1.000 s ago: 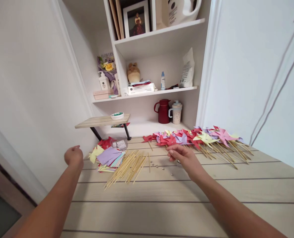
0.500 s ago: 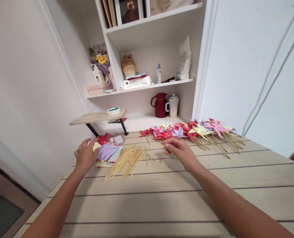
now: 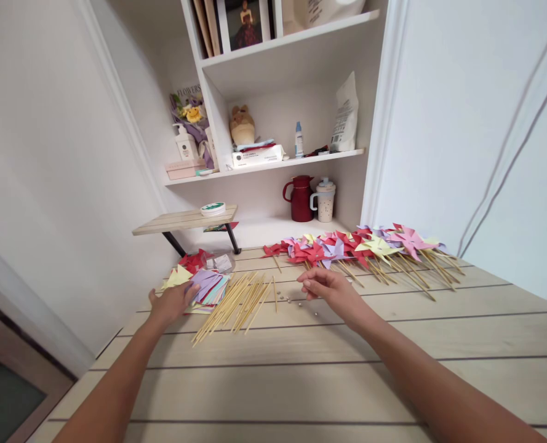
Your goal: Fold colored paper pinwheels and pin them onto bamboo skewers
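Observation:
My left hand (image 3: pixel 170 302) lies on the near edge of a stack of coloured paper squares (image 3: pixel 206 285), thumb on a purple sheet, fingers pressed against the pile. A bundle of thin wooden sticks (image 3: pixel 235 304) lies just to the right of it. My right hand (image 3: pixel 327 288) hovers palm down over several small metal pins (image 3: pixel 296 302) scattered on the wooden tabletop (image 3: pixel 301 381), its fingers loosely curled with nothing visible in them. Behind it stretches a row of finished paper pinwheels (image 3: pixel 360 247) in red, purple, pink and yellow.
A small wooden riser (image 3: pixel 185 221) with a roll of tape (image 3: pixel 213 208) stands at the back left. White shelves behind hold a red jug (image 3: pixel 299 199), a speckled cup (image 3: pixel 323 200), bottles, a box and a plush toy. Walls close in left and right.
My left hand has come down from the air at the left onto the paper stack. My right hand stayed over the pins, shifting slightly left. The camera view dipped and rose a little.

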Action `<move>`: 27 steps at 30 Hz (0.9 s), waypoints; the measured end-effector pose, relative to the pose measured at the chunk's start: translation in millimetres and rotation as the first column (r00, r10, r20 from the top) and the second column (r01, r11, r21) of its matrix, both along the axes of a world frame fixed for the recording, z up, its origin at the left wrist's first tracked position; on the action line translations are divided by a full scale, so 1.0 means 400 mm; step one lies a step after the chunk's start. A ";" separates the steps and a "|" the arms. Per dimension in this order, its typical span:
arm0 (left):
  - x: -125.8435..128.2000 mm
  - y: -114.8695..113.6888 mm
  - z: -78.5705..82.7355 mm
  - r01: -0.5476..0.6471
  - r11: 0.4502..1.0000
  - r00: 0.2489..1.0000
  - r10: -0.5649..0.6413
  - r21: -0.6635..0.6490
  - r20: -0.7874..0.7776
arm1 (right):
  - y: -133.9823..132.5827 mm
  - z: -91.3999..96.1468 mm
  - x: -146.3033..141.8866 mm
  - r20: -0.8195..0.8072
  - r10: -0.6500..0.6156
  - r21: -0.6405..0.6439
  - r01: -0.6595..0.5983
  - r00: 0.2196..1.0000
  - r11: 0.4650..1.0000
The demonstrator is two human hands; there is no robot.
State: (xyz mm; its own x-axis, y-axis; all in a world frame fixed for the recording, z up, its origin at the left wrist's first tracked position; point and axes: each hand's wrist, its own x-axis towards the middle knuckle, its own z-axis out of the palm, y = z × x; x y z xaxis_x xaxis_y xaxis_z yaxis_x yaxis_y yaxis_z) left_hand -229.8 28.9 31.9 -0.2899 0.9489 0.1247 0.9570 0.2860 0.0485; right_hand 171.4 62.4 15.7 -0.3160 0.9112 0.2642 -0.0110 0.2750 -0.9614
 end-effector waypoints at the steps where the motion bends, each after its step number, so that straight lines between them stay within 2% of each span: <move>1: 0.000 0.001 0.005 0.000 1.000 1.000 0.000 -0.010 -0.001 | 0.000 -0.001 0.000 0.010 0.003 0.002 -0.003 1.000 1.000; 13: 0.023 0.004 0.021 0.077 0.997 0.990 -0.077 -0.006 -0.119 | -0.003 -0.011 -0.006 0.031 0.036 -0.030 -0.035 0.999 0.999; 19: 0.062 0.000 0.039 0.099 0.995 0.979 -0.094 0.020 -0.181 | -0.002 -0.012 -0.007 0.043 0.052 -0.046 -0.050 0.998 0.998; 23: 0.093 -0.003 0.058 0.159 0.987 0.962 -0.148 0.028 -0.230 | 0.000 -0.015 -0.008 0.049 0.073 -0.046 -0.071 0.996 0.996; 27: 0.105 -0.002 0.055 0.225 0.974 0.944 -0.210 0.030 -0.255 | 0.002 -0.024 -0.010 0.052 0.081 -0.043 -0.079 0.995 0.996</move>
State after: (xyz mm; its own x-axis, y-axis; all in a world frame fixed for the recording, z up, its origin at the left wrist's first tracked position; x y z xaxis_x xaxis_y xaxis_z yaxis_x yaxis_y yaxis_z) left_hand -187.9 28.1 54.0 -0.0299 0.9745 0.2225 0.9794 0.0731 -0.1885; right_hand 167.4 63.3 6.0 -0.4012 0.8920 0.2082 0.0206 0.2361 -0.9715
